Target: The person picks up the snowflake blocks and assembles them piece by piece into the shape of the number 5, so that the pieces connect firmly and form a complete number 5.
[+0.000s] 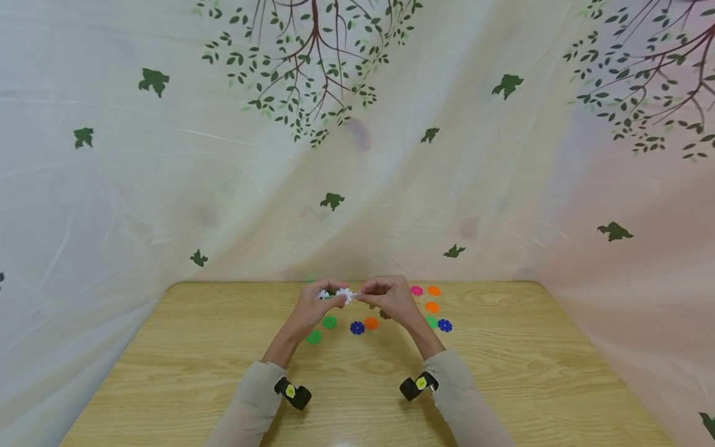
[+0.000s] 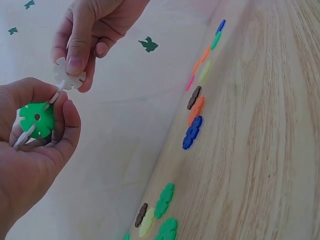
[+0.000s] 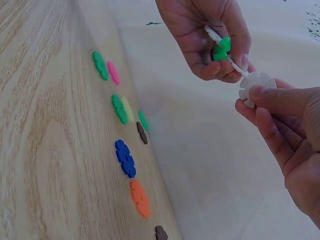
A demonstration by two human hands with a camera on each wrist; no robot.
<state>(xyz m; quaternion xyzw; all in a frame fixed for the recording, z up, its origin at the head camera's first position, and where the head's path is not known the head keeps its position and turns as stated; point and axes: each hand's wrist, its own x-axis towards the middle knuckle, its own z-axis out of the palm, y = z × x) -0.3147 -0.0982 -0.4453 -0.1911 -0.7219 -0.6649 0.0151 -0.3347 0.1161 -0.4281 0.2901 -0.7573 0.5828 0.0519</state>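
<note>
Above the far part of the table, my left hand (image 1: 313, 308) holds a small chain of notched plastic discs. In the left wrist view a green disc (image 2: 37, 120) sits within its curled fingers, with a white disc (image 2: 24, 137) slotted at one side and another white disc (image 2: 56, 94) on the other. My right hand (image 1: 394, 299) pinches a further white disc (image 3: 256, 89) between thumb and fingers. That disc's edge meets the chain's end; how deep the notches sit together I cannot tell.
On the wooden table (image 1: 346, 385) lie loose notched discs: blue (image 1: 357, 328), orange (image 1: 371, 323), green (image 1: 329, 322), pink (image 1: 416, 290), brown (image 2: 141, 215) and pale yellow (image 2: 147, 222). A light curtain (image 1: 363, 236) printed with leaves and branches hangs behind the table's far edge.
</note>
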